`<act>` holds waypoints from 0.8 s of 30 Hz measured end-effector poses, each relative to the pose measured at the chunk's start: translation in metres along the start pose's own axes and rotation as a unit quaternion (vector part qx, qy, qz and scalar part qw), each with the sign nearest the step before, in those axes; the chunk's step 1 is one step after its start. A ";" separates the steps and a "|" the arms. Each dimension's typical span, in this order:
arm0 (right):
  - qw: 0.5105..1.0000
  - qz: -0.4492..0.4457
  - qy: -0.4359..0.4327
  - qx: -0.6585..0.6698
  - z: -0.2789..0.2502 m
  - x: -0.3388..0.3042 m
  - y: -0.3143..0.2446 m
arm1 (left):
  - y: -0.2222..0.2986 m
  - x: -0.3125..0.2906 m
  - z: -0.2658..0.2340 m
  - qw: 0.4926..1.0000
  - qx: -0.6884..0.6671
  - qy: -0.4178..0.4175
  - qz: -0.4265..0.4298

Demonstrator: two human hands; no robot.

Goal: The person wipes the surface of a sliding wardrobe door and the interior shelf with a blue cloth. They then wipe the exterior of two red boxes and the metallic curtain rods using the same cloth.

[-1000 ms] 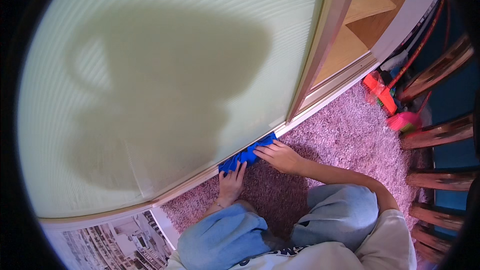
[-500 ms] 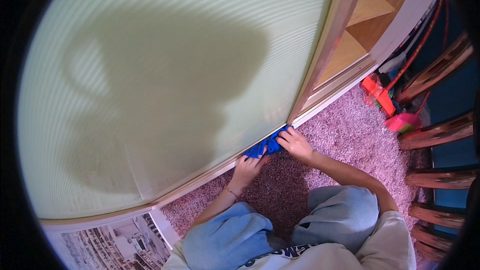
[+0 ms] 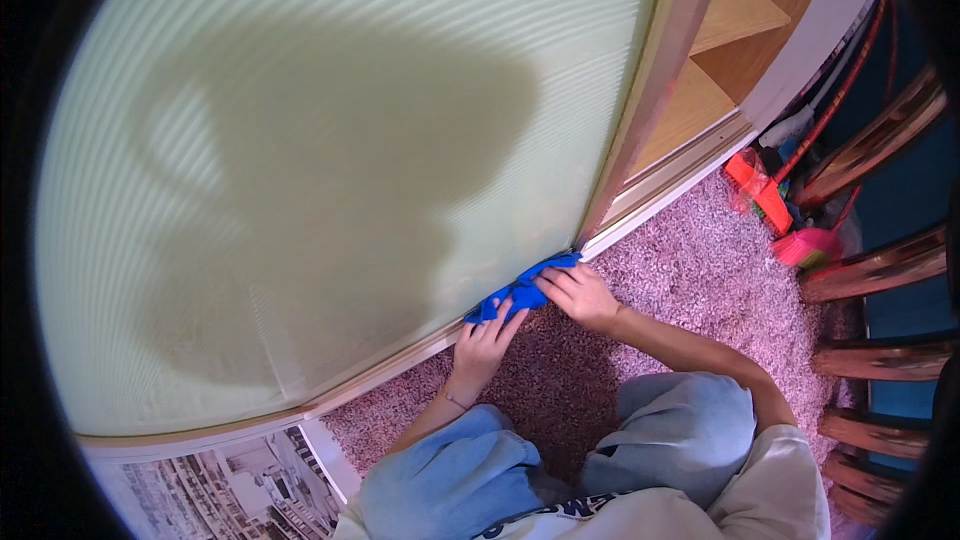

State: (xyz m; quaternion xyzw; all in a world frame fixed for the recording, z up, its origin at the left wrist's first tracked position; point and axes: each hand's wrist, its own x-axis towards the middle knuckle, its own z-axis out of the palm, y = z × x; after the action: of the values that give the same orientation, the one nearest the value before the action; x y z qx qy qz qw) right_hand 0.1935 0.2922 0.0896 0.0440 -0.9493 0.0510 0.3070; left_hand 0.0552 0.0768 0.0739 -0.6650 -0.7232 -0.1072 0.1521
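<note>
A crumpled blue cloth (image 3: pixel 528 285) lies along the bottom edge of a large pale green ribbed sliding door (image 3: pixel 520 160). My right hand (image 3: pixel 584 296) grips the cloth's right part, its fingers curled onto it close to the door's lower corner. At the cloth's left part, my left hand (image 3: pixel 482 348) presses it with bent fingers against the bottom frame (image 3: pixel 400 364). Both hands are low, just above the carpet. The folds hide some of the fingertips.
To the right of the door, an open cabinet with wooden shelves (image 3: pixel 735 20) meets the floor track (image 3: pixel 680 180). Purple shaggy carpet (image 3: pixel 690 270) lies under me. An orange dustpan (image 3: pixel 758 190), a pink broom head (image 3: pixel 806 246) and shiny brown curved posts (image 3: pixel 880 355) stand at right.
Both hands and the blue cloth have slid a little to the left along the door's bottom edge, away from its lower right corner.
</note>
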 end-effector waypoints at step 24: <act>0.993 0.057 -0.074 -0.072 -0.003 -0.053 0.042 | 0.026 0.056 0.054 0.987 -0.079 -0.035 0.134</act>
State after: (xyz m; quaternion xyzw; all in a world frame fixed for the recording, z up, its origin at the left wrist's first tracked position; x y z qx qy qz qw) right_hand 0.2333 0.3365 0.0580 -0.0286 -0.9716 -0.0032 0.2349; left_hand 0.0726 0.1507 0.0429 -0.7690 -0.6220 -0.1196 0.0869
